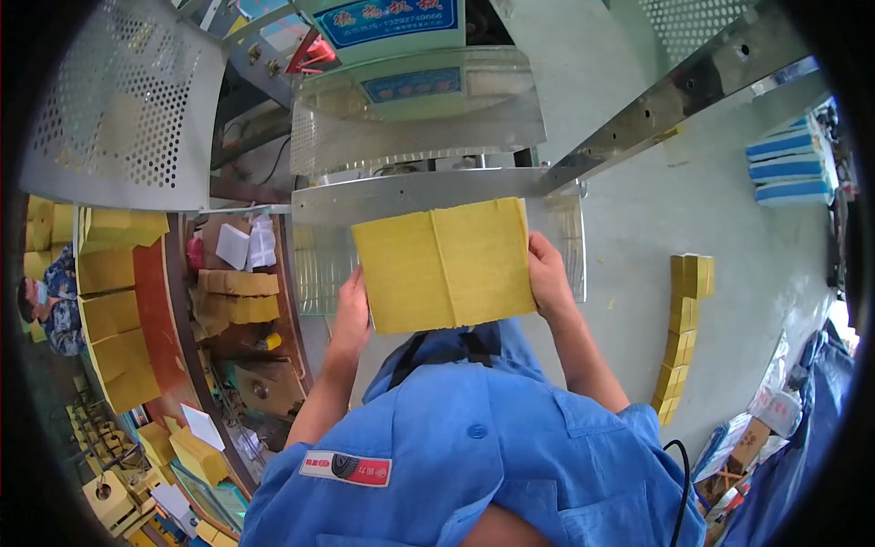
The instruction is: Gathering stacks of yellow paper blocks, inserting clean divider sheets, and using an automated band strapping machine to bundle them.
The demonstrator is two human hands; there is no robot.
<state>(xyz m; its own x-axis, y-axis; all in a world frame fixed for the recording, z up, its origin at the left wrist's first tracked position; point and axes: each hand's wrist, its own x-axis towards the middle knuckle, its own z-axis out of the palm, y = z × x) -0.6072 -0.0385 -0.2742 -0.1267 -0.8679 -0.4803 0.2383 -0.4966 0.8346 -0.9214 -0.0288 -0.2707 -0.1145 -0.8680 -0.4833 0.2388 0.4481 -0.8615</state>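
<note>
A wide stack of yellow paper is held in front of my body, with a raised seam running down its middle. My left hand grips its left edge, fingers mostly hidden behind and under it. At the opposite edge my right hand is closed round the side, and its fingertips are out of sight too. Just beyond the stack lies a shiny metal machine ledge, below a clear curved guard.
Left, a reddish-brown table carries yellow stacks; a person is behind it. A perforated metal panel stands at upper left. A steel beam slants across the upper right. Yellow bundles line the floor at right.
</note>
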